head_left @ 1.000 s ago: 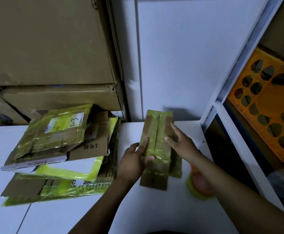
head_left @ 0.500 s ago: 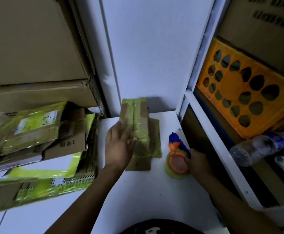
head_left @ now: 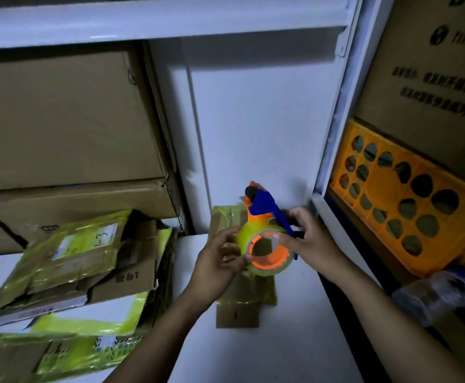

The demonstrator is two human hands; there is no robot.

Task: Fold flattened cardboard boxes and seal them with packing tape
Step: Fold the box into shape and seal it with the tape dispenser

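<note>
A small cardboard box [head_left: 238, 313] wrapped in yellow-green tape lies on the white table [head_left: 294, 327] under my hands. Above it I hold a tape dispenser [head_left: 264, 217] with an orange core, a blue handle and a yellow-green tape roll. My right hand [head_left: 305, 239] grips the blue handle, its thumb resting on the roll's rim. My left hand [head_left: 220, 261] touches the roll from the left, fingers curled at its edge. The box's top is partly hidden behind the dispenser.
A pile of flattened, taped boxes [head_left: 82, 261] lies on the table at left, below large cartons [head_left: 60, 120]. An orange crate [head_left: 408, 200] and a plastic bottle [head_left: 444, 291] sit right of the white shelf post [head_left: 333, 128].
My right hand picked the dispenser up off the table and raised it over the box. My left hand left the box and came to the roll. The view tilted upward.
</note>
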